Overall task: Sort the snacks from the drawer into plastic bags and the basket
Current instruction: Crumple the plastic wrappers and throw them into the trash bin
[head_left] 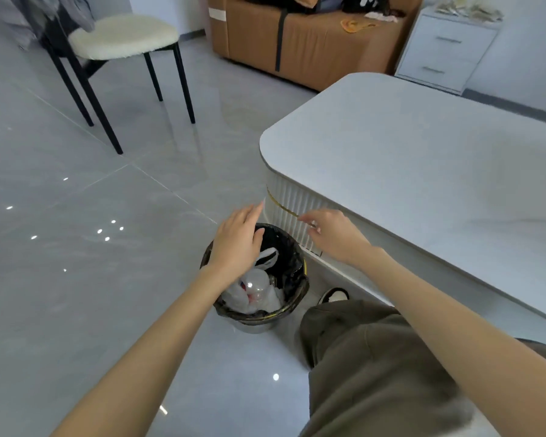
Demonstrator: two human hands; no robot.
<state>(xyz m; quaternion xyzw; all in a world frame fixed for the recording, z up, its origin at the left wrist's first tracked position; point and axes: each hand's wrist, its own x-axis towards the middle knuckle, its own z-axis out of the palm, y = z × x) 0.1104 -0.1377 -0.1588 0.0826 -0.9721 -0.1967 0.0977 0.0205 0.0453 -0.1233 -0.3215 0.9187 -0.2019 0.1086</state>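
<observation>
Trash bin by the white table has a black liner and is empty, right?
Not empty: the head view shows crumpled clear plastic inside the trash bin. It does stand by the white table, black liner fitted.

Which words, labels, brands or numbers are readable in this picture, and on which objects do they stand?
No text can be read.
On the plastic bag in the bin: red and blue print, too blurred to read.
On the black bag on the sofa: white marks, too small to read.
</observation>
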